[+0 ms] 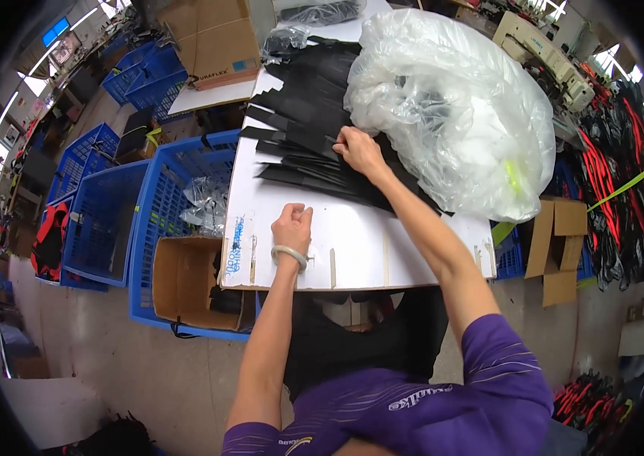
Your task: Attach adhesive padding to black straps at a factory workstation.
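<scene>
From the head view, I see a person at a white table (352, 247); a big fan of flat black strips (310, 95) lies across the far side of it, with many loose ends poking out to the left; the near strips spread apart like messy feathers. The right hand (361, 150) is on top of the strips; its fingers are bent and close together, with the tips down at the black stuff; I cannot tell if it pinches one strip, a few, or just touches them. The left hand (291, 228) is over the bare white part, nearer the person; it is curled about halfway, and I see nothing in it, but I cannot tell if the thumb and finger meet.

A puffy clear plastic bag (459, 114) sits to the right and covers some of the pile; I think it could slump onto the right arm if that arm bumps it, or drag strips along if they are caught under it. The strips overlap a lot, so a quick pull might bring up two or three at once, or twist the neat ones; the ends also come close to the table's left edge, so a hard push that way could send some down into the blue basket (139, 258) beside it.
</scene>
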Motion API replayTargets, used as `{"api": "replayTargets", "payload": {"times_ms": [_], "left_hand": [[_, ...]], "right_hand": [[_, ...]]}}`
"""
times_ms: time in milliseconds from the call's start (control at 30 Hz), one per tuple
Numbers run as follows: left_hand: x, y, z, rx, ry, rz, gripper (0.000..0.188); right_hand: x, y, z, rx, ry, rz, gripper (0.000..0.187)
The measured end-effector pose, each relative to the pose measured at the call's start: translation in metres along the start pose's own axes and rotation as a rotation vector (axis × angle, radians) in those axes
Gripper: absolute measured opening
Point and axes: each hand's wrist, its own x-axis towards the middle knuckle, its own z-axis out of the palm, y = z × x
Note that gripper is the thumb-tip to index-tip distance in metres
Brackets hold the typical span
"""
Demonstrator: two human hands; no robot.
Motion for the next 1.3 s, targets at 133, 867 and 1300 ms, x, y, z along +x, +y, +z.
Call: {"api": "replayTargets", "payload": {"times_ms": [133, 867, 1300], "left_hand": [[0.001, -0.014, -0.006, -0.016, -0.06, -0.036, 0.03], [-0.084, 0.084, 0.014, -1.188, -0.451, -0.421, 0.026], [-0.097, 0.085, 0.04, -1.378, -0.663, -0.333, 0.036]], "right_hand": [[-0.005, -0.025, -0.028, 0.179, 0.14, -0.149, 0.017], [-0.22, -0.075, -0.109, 0.163, 0.088, 0.039, 0.016], [-0.263, -0.059, -0.114, 0.634, 0.003, 0.536, 0.018]]}}
